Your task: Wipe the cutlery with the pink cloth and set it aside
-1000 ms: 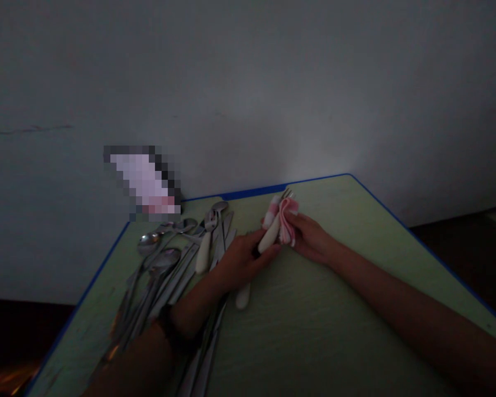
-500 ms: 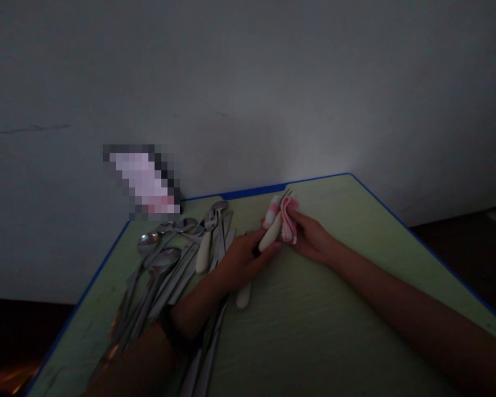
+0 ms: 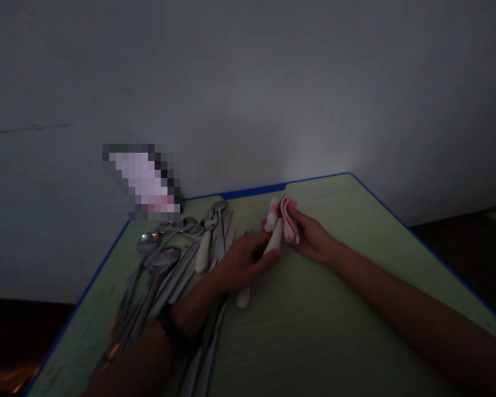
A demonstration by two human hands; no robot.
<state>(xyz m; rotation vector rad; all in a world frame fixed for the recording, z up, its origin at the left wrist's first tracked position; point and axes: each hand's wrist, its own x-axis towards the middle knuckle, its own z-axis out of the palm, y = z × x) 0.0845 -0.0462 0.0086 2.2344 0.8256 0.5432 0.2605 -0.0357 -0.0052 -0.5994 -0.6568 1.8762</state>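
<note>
My left hand (image 3: 248, 259) is closed round the pale handle of a fork (image 3: 275, 237), held at a slant above the table. A folded pink and white cloth (image 3: 289, 220) is wrapped about the fork's upper part, so its head is mostly hidden. My right hand (image 3: 312, 237) pinches that cloth from the right side. Under my left hand lies another pale-handled fork (image 3: 243, 298), partly covered by the hand.
Left of my hands, several spoons (image 3: 149, 242), knives (image 3: 186, 275) and a pale-handled fork (image 3: 203, 252) lie in a loose pile. A pixelated phone-like object (image 3: 143, 179) leans against the wall (image 3: 248, 99). The green table (image 3: 314, 325) has a blue edge.
The held fork has shifted slightly and its handle stands a little steeper. Its tines, visible above the cloth before, are now mostly covered. My right hand has hardly moved.
</note>
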